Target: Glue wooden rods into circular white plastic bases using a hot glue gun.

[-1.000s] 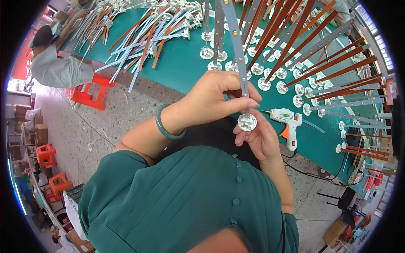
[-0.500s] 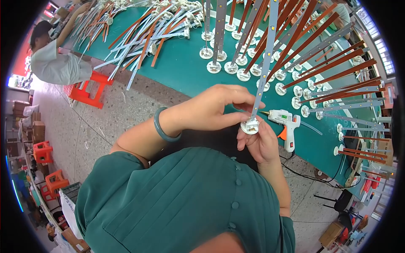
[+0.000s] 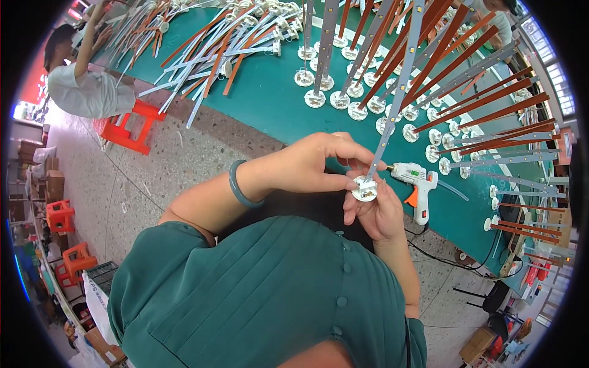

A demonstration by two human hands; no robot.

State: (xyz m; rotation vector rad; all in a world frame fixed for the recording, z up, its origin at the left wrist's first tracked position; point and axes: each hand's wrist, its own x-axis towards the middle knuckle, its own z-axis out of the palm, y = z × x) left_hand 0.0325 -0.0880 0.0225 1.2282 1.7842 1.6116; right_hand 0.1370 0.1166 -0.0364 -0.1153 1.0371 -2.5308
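LED strip (image 3: 397, 101) on a round white base (image 3: 364, 189), held near the centre of the frame

Through the head camera I have the grey strip rising from its base, tilted up and to the right, a row of small yellow chips along its face. My right hand (image 3: 385, 214), just right of centre, pinches the base between the thumb at its right edge and fingers curled beneath. My left hand (image 3: 313, 162) comes in from the left, a grey-green bangle (image 3: 235, 187) on its wrist. Its thumb touches the base's left edge and its index finger extends behind the strip's lower end; I cannot tell whether those fingers grip or only steady.

Right of the hands, a white hot glue gun (image 3: 417, 182) with an orange trigger lies on the green surface (image 3: 257, 116), its nozzle pointing left, just beside my left index fingertip. A translucent glue stick (image 3: 453, 189) trails from its back.

Across the upper right I see many upright strips (image 3: 325, 46), grey and reddish-brown, each standing on a white disc. A loose pile of strips (image 3: 215, 52) lies at the upper left and top centre. A seated co-worker (image 3: 83, 92) in a pale top is at the far upper left, on a red stool (image 3: 132, 126); another person (image 3: 500, 27) shows partly at the upper right.
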